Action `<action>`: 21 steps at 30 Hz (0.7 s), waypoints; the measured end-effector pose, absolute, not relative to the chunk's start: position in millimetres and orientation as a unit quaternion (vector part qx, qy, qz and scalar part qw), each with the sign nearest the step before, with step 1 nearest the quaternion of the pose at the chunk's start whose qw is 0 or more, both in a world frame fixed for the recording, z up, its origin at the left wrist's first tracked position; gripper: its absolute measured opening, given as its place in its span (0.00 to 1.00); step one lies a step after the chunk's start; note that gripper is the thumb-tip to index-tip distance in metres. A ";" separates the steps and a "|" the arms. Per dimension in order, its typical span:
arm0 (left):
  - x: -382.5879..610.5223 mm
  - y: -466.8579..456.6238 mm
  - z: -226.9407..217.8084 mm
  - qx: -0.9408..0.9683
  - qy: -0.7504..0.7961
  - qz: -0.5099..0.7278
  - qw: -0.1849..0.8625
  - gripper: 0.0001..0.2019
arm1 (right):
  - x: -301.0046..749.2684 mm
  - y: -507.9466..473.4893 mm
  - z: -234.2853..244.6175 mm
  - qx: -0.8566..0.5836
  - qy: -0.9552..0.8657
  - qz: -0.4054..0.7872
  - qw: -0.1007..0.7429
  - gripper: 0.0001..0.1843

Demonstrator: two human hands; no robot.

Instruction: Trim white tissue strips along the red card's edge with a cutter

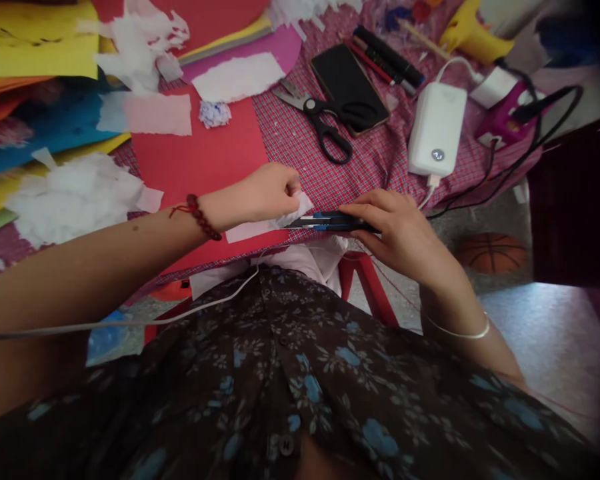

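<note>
My left hand (265,191) is closed, its fingers curled at the edge of a white paper piece (303,203). A paler strip (250,231) lies below it on the red sheet (195,157). My right hand (397,230) grips a blue-and-black hand tool (325,221) with long narrow jaws; its exact kind is unclear. The jaws point left and meet the white paper beside my left fingers. Above the hands, black-handled scissors (323,117) lie partly over a dark phone (347,83). A crumpled white ball with blue marks (214,114) rests on the red sheet.
Torn white paper (80,193) and coloured sheets (35,40) cover the left side. At the right are a white power bank (437,127), a purple socket block (510,117), cables, markers (387,57) and a yellow glue gun (473,37). A basketball (493,252) is on the floor.
</note>
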State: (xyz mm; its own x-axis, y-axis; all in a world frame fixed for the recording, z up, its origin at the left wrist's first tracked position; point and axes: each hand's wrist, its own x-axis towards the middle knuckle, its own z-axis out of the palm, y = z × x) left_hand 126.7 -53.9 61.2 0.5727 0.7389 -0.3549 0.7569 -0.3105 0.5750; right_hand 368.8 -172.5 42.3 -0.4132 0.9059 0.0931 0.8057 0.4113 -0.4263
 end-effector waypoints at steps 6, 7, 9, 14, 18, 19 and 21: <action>141.3 -38.8 48.1 0.805 0.481 0.022 0.347 0.04 | 390.6 -144.4 37.8 -0.489 -0.849 0.137 0.145 0.22; 140.4 -37.3 47.2 0.811 0.477 0.028 0.336 0.04 | 391.7 -141.5 35.3 -0.484 -0.852 0.136 0.148 0.22; 133.5 -36.1 46.5 0.824 0.469 0.053 0.312 0.05 | 392.7 -137.4 30.5 -0.477 -0.854 0.140 0.153 0.22; 93.9 -38.9 41.9 0.907 0.375 0.068 0.177 0.29 | 394.2 -134.7 23.4 -0.467 -0.851 0.167 0.175 0.22; 65.7 -40.3 24.3 0.939 0.308 0.024 0.152 0.38 | 396.2 -133.7 21.8 -0.459 -0.847 0.188 0.192 0.22; 62.0 -40.4 19.5 0.942 0.301 0.019 0.149 0.38 | 396.5 -133.4 21.7 -0.456 -0.847 0.192 0.195 0.22; 58.5 -40.8 12.4 0.945 0.295 0.015 0.141 0.36 | 396.4 -132.5 22.1 -0.451 -0.848 0.192 0.199 0.21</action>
